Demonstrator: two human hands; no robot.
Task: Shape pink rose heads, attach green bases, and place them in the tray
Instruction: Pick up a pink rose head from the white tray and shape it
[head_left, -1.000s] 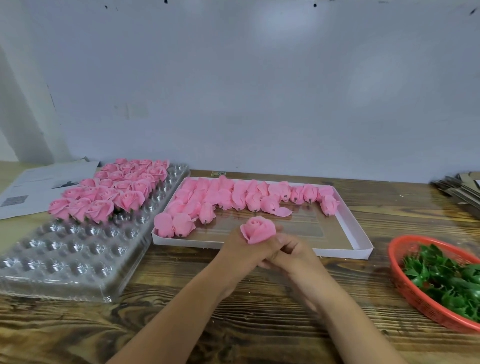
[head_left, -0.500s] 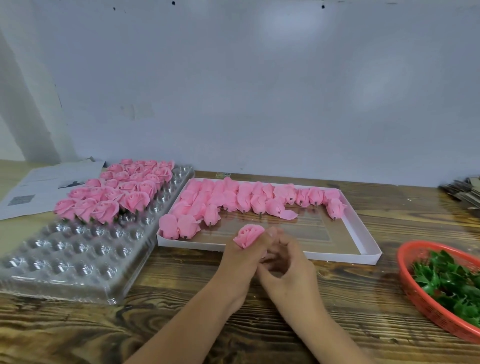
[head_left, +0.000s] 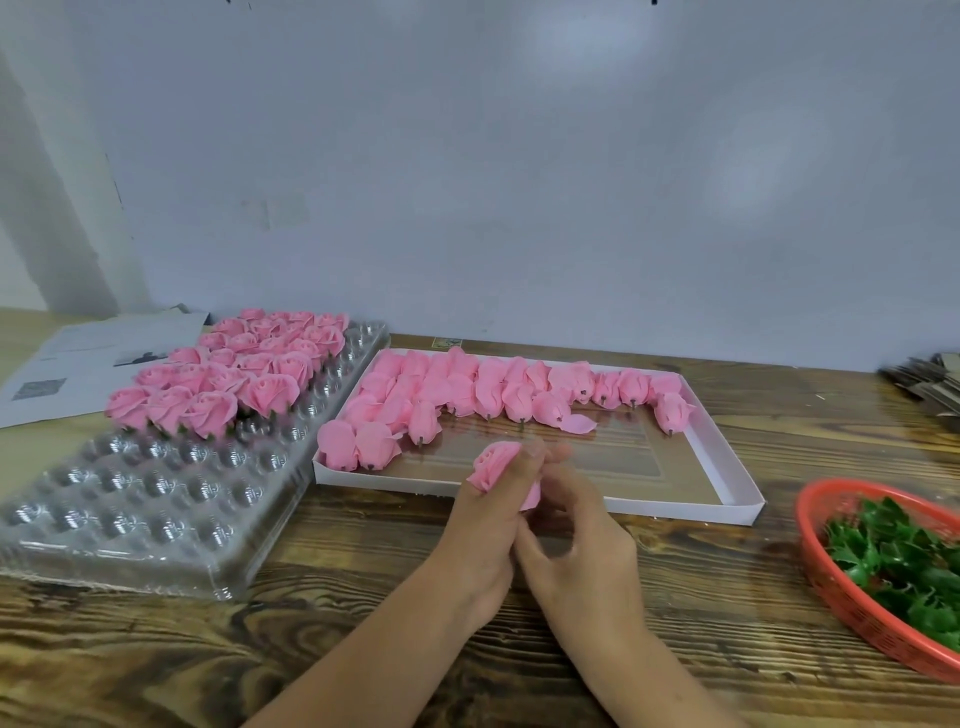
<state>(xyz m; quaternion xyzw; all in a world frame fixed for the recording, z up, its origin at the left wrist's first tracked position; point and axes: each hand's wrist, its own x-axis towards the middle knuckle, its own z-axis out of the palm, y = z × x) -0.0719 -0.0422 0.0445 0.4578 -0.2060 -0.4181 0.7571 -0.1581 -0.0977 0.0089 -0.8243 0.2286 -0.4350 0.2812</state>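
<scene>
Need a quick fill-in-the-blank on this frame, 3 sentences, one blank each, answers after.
1. The green bases lie in a basket coloured ____.
2. The left hand and right hand together hold one pink ____.
3. The finished roses sit in the far part of the clear plastic tray, to the ____ of the white box.

Answers: red; rose; left

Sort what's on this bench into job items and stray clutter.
Job: rose head held by left hand and right hand; white box of buds; clear tray; red basket of green bases.
Clutter: papers; cardboard stack.
</scene>
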